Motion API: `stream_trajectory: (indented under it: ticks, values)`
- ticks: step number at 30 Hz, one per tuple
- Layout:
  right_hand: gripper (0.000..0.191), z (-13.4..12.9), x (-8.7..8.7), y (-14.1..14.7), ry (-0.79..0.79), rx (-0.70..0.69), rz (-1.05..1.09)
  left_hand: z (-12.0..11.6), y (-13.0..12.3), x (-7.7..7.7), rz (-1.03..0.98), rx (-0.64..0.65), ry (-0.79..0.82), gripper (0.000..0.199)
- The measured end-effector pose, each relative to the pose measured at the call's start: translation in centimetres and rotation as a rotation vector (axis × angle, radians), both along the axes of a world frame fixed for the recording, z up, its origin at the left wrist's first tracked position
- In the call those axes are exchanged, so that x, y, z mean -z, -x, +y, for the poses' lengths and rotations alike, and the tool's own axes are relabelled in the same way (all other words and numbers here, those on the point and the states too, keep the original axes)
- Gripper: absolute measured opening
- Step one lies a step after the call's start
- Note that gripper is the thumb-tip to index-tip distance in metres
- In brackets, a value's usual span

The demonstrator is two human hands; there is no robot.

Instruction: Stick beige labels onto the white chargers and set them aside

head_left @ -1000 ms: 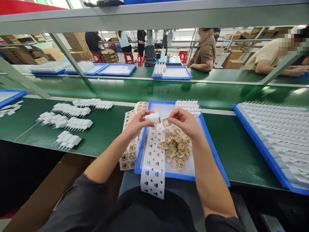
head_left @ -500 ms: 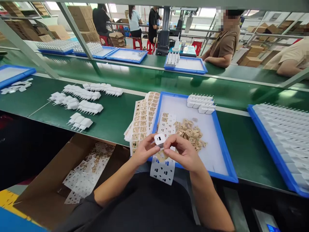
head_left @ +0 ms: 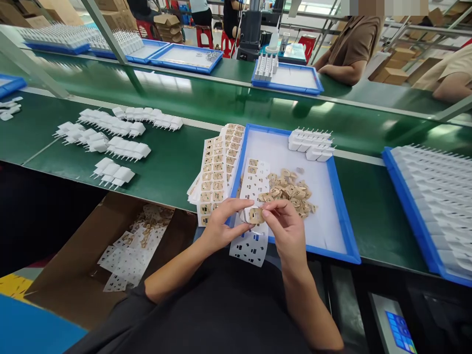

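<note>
Left hand pinches white plastic block by opposite sides, presumably freeing its end face; right hand pinches thin tan cut-out label there.

Green counter right across, and look at the left: white plug chargers bunched in rows, prongs toward the near edge! Small white pieces further left, just nearer than a blue tray. At mid-counter, sticker sheets beside a blue-rimmed tray reaching the near edge; well right, another, bigger tray!
</note>
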State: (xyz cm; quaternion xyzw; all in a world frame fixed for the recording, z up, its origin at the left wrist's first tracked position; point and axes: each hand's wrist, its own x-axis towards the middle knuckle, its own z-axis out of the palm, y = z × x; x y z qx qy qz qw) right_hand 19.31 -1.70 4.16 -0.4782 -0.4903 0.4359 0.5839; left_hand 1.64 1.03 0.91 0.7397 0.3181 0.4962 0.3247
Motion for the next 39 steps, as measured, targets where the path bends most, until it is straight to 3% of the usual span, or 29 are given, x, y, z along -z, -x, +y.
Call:
stream_trajectory:
  ticks: [23, 39]
  values:
    - [0.004, -0.1, 0.0, 0.4, 0.006, -0.02, -0.03, 0.0, 0.3, -0.9, 0.044, 0.03, -0.004, 0.05]
    - [0.009, -0.5, 0.0, 1.2, -0.053, 0.101, -0.267, 0.0, 0.4, -0.8, 0.058, 0.008, -0.061, 0.046]
